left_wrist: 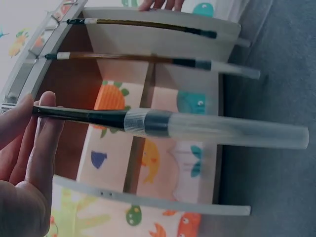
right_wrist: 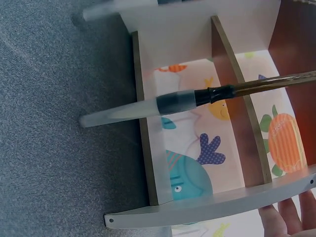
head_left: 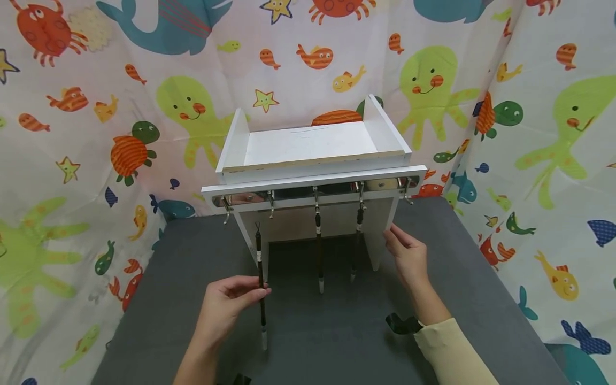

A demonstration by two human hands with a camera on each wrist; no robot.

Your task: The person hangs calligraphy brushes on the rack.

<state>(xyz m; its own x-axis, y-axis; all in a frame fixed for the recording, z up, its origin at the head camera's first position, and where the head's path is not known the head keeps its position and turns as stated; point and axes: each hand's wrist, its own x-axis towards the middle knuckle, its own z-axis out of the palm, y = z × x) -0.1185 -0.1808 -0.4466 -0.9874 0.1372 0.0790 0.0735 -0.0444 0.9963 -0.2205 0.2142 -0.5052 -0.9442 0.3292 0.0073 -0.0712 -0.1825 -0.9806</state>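
My left hand [head_left: 231,305] pinches a writing brush [head_left: 260,256] between thumb and fingers; it hangs upright with its clear-capped tip down. The brush's small top loop stands below the hook rail [head_left: 293,194], apart from the hooks. In the left wrist view, the same brush [left_wrist: 217,131] crosses the picture. Two more brushes hang from the rail, a middle brush [head_left: 319,248] and a right brush [head_left: 357,243]. My right hand [head_left: 409,256] holds the edge of the right side panel [head_left: 377,230] of the white wooden rack [head_left: 313,174]; part of its fingers is hidden behind the panel.
The rack stands on a grey cloth-covered table [head_left: 308,331], with an open tray-like top [head_left: 310,144]. Outer hooks, such as the left end hook [head_left: 227,209] and right end hook [head_left: 406,192], carry nothing. A printed curtain [head_left: 289,69] surrounds the table.
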